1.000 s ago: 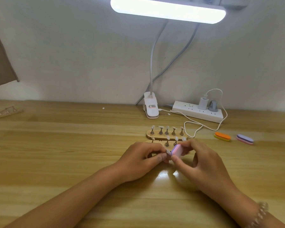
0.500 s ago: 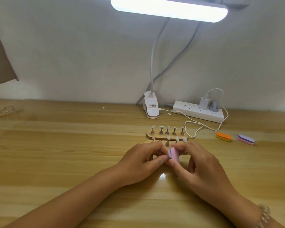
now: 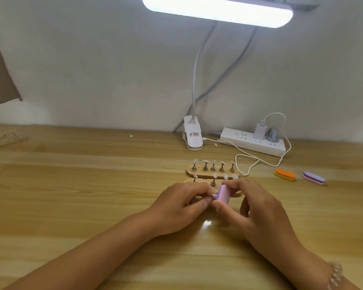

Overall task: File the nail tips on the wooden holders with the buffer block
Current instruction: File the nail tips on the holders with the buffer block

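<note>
Two wooden holders lie mid-table, each with a row of metal stands carrying pale nail tips. The far holder [image 3: 212, 173] is in full view. The near holder [image 3: 189, 181] is partly hidden behind my hands. My right hand [image 3: 258, 212] pinches a pink and purple buffer block [image 3: 223, 194] between thumb and fingers. My left hand [image 3: 182, 206] pinches a small nail tip [image 3: 213, 195] at its fingertips, and the block's edge touches that tip.
An orange buffer [image 3: 285, 174] and a purple one [image 3: 313, 178] lie to the right. A white power strip [image 3: 247, 142] with a looping cable and a lamp clamp [image 3: 193, 133] sit by the wall. Another wooden holder [image 3: 4, 140] lies far left.
The buffer block has shifted in small strokes against the tip, turning more edge-on in my right hand. My left hand has stayed in place.
</note>
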